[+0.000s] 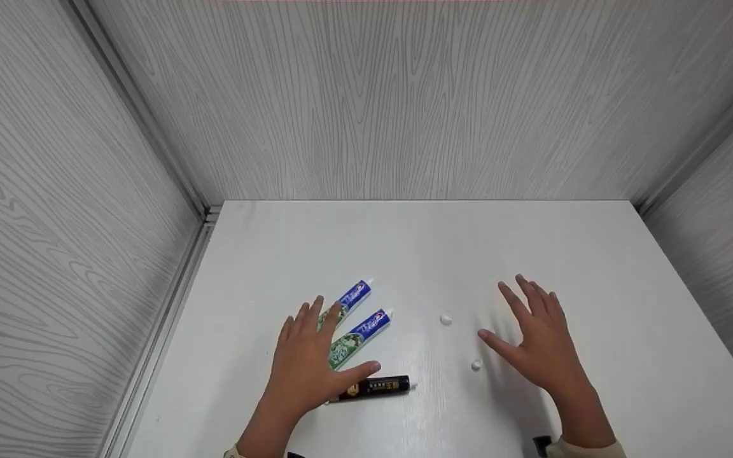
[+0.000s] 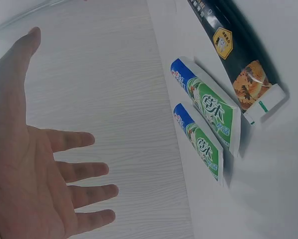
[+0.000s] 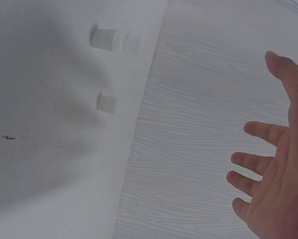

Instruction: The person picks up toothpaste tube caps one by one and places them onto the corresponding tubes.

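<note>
L grip & R grip both wide, holding nothing. Tubes on surface nr L grip, caps nr R. Prob. between grasps; next pick calls for lowering, then pinch.

You are in a booth-like enclosure, built round a plain white desk; whether it belongs to a lab, an office or a home, you cannot tell. Beyond the desk's far edge stands a pale wood-grain back panel; a matching left panel and right panel flank it, with grey corner strips behind the desk.
</note>
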Tool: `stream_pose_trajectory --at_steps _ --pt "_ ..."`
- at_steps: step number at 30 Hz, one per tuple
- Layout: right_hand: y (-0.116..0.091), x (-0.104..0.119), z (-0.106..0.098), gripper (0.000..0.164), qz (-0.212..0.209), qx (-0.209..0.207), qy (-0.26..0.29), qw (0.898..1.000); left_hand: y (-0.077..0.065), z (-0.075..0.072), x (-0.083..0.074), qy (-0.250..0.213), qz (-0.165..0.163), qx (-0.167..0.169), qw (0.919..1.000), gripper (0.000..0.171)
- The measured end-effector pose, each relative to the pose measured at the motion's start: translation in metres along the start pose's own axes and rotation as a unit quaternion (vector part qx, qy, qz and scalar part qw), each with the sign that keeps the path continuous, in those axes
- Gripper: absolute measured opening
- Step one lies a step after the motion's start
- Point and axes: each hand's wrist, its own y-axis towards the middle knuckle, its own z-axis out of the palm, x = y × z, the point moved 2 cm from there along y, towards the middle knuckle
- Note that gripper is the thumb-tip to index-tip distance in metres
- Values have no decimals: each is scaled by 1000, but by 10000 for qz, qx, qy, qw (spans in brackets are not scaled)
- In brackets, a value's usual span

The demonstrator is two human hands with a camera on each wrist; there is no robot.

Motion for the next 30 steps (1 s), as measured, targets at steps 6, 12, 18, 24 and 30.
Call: stream_pose_trajectory --at_steps 6,12,18,24,30 --pt "-3 -5 4 73 -138 -401 317 9986 -1 3 -1 -42 269 -167 9995 116" --pt "-8 -11 10 67 106 -223 557 9981 -3 11 1 -252 383 -151 9988 109" --pt "-12 -14 14 58 334 21 595 9977 -4 19 5 -346 430 -182 9983 97" --pt "-13 -16 17 46 376 12 791 9962 -7 27 7 -619 570 -220 9962 90" --pt "-14 -19 24 39 485 26 931 9945 -10 37 7 -780 701 -210 9943 94"
